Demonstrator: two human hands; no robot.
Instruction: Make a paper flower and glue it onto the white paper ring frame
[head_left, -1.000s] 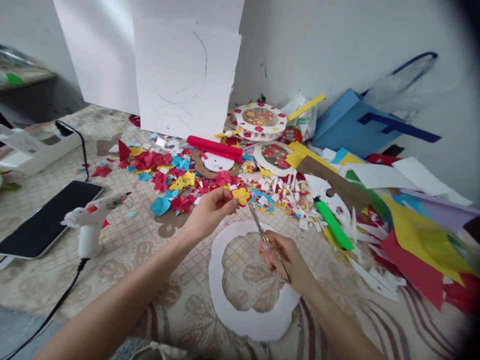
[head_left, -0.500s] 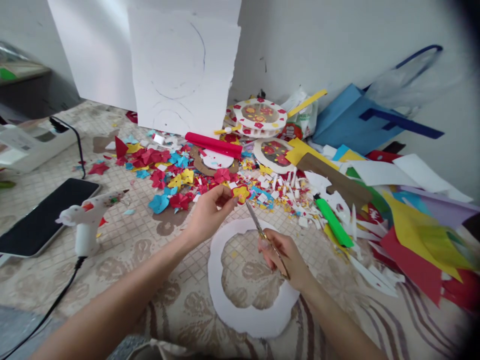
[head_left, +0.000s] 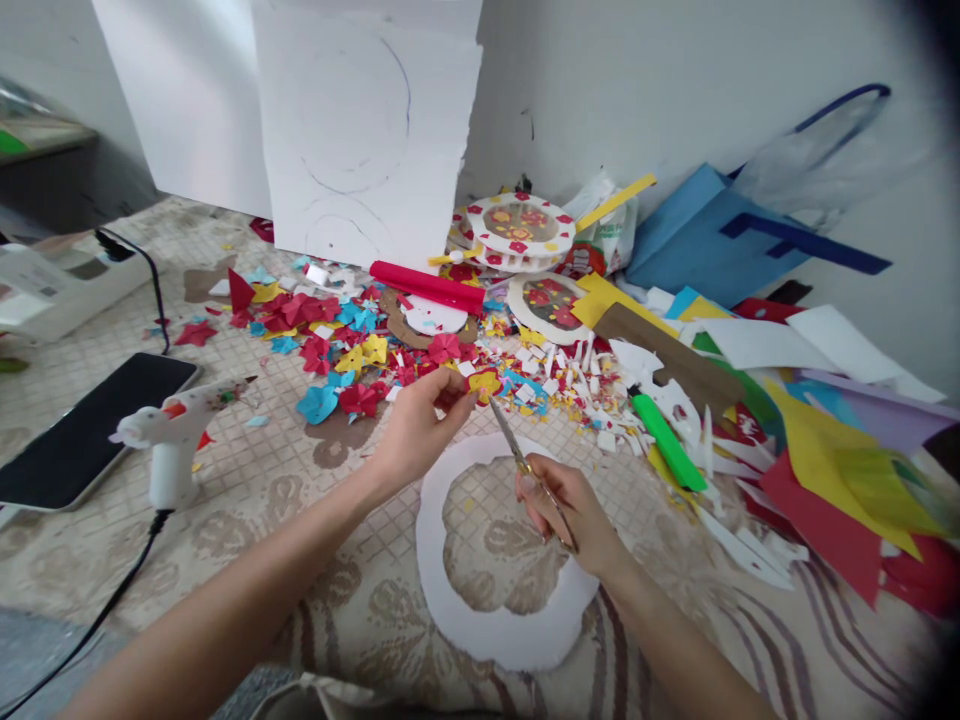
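Note:
Between the thumb and fingers of my left hand (head_left: 427, 420) is a small yellow paper flower (head_left: 484, 384) with some red at its edge. My right hand (head_left: 566, 510) is closed around a pair of scissors (head_left: 513, 441) with gold-coloured handles. The scissor tips point up and left, close by the flower's lower edge; whether the blades touch the paper I cannot tell. Below both hands a white scalloped foam ring (head_left: 435, 570) lies flat on the patterned tablecloth (head_left: 300, 580). My right hand hovers over the ring's right side.
A white glue gun (head_left: 172, 450) stands at left beside a black phone (head_left: 97, 430). Paper flowers (head_left: 360, 400) and scraps spread behind my hands. A green cutter (head_left: 667, 440), coloured sheets (head_left: 825, 520) and a blue bag (head_left: 697, 240) are to the right. White boards (head_left: 360, 130) lean behind.
The flower between my left fingers has turned slightly, showing less red along its edge. Both hands and the scissors stay nearly where they were.

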